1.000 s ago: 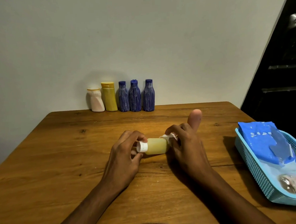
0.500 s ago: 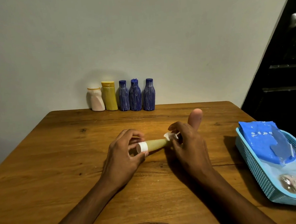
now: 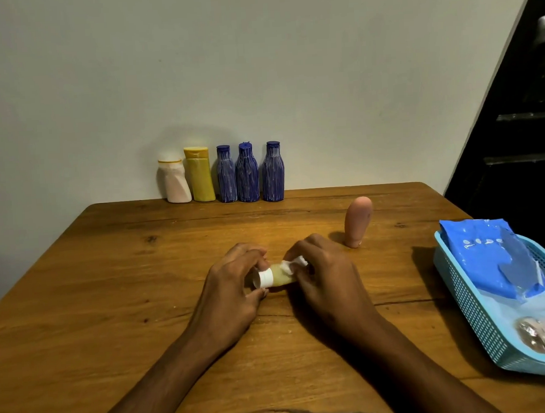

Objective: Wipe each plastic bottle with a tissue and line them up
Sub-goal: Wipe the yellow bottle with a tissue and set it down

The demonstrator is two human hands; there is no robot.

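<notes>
A small pale-yellow bottle [image 3: 280,275] with a white cap lies sideways just above the wooden table [image 3: 110,296], held between both hands. My left hand [image 3: 235,291] grips its cap end. My right hand [image 3: 328,278] pinches a crumpled white tissue [image 3: 293,264] against the bottle's body and covers its far end. Along the wall stands a row: a white bottle [image 3: 175,182], a yellow bottle [image 3: 200,175] and three blue bottles [image 3: 248,174]. A pink bottle [image 3: 358,221] stands alone behind my right hand.
A light-blue plastic basket [image 3: 468,293] sits at the table's right edge, holding a blue tissue pack [image 3: 485,257] and a clear wrapper. A dark doorway lies beyond the table on the right.
My right hand has slid left along the bottle with the tissue, covering more of its body and uncovering the pink bottle behind. The yellow bottle has turned slightly in my left hand.
</notes>
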